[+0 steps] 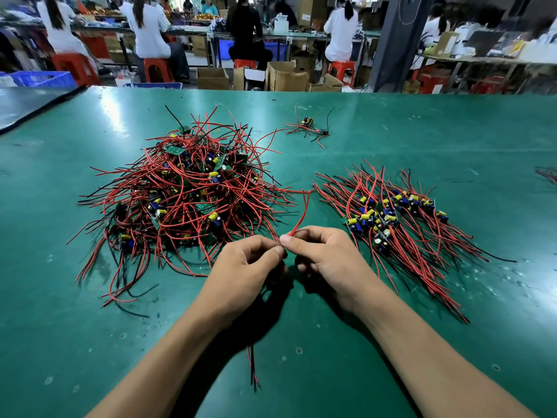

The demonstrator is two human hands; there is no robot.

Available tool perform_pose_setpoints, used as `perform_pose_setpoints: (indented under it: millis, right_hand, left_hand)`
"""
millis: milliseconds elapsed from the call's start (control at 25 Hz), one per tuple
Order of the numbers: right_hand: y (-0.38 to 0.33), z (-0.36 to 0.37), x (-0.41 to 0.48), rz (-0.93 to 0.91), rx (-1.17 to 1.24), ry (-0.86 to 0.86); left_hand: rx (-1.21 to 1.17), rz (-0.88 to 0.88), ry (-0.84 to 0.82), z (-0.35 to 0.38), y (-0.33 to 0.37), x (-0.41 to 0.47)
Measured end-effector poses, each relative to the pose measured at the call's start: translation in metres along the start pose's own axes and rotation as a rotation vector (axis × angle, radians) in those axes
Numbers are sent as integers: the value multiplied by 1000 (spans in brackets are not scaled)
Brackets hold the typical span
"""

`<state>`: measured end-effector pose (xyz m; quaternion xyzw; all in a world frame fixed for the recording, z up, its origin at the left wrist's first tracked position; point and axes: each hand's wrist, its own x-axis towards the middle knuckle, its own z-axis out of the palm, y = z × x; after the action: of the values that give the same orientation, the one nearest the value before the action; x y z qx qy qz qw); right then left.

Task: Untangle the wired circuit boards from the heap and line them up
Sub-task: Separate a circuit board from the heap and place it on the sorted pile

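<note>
A tangled heap of small circuit boards with red and black wires [187, 191] lies on the green table, left of centre. To the right, a row of lined-up boards [394, 215] rests with wires fanned toward me. My left hand [247, 267] and my right hand [325, 260] meet in front of the heap, both pinching the wires of one board. A red wire [303, 212] rises from between my thumbs. More of its wires [253, 366] hang below my hands. The board itself is hidden by my fingers.
A small separate cluster of wired boards [310, 128] sits farther back on the green table [452, 131]. A dark sheet [27, 104] covers the far left corner. Beyond the table, people sit on red stools among cardboard boxes [286, 76].
</note>
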<state>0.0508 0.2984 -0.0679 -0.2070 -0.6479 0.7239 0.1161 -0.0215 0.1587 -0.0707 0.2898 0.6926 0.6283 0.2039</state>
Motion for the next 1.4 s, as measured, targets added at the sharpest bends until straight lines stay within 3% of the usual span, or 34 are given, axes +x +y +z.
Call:
perform_pose_setpoints:
  millis: [320, 480, 640, 760, 920, 1040, 1200, 1400]
  right_hand:
    - [-10, -10, 14, 9, 311, 238]
    - [-18, -16, 16, 173, 628, 183]
    - [-21, -20, 15, 272, 768, 108]
    - [-21, -20, 12, 243, 700, 79]
    - [-10, -9, 4, 102, 260, 2]
    - [-1, 3, 0, 106, 122, -46]
    - [-3, 1, 4, 87, 182, 1]
    - [-14, -17, 14, 92, 507, 151]
  left_hand:
    - [25, -3, -75, 1, 1, 1]
    - [10, -3, -110, 3, 1, 1]
    - [38, -5, -141, 0, 0, 1]
    - [55, -15, -132, -1, -1, 0]
    - [31, -20, -29, 0, -2, 0]
    - [0, -6, 15, 1, -2, 0]
    - [-19, -3, -13, 0, -1, 0]
    - [-40, -28, -74, 1, 0, 0]
